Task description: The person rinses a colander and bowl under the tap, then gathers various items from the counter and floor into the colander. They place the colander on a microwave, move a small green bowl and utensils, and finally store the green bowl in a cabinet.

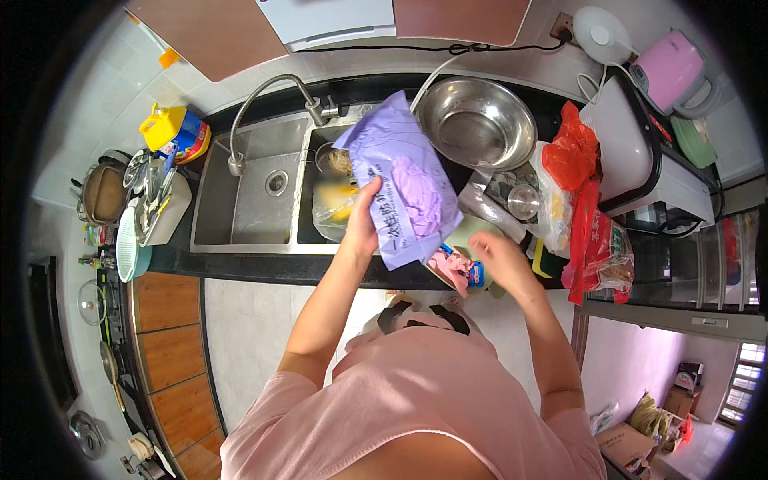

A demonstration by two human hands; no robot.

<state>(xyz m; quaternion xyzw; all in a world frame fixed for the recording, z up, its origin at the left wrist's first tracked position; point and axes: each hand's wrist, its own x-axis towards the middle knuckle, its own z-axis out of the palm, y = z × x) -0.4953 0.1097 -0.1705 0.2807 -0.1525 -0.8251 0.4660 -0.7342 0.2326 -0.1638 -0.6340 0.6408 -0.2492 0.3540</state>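
Observation:
My left hand (363,225) grips the lower left edge of a purple plastic packet (390,156) that bears writing, held above the counter beside the sink. Crumpled purple material (416,195) shows on the packet's face. To its right my right hand (498,258) is raised with the fingers apart and nothing seen in them. Close below that hand, pink crumpled material (453,270) and a small blue packet (476,274) lie on a pale green surface (480,231), partly hidden by the purple packet.
A steel double sink (264,180) lies to the left, its right basin holding a plastic bag (331,219) with something yellow. A large steel bowl (477,123) stands behind my hands. Red plastic bags (570,150), a small clear bowl (523,201) and a yellow-green sponge (543,264) are at the right.

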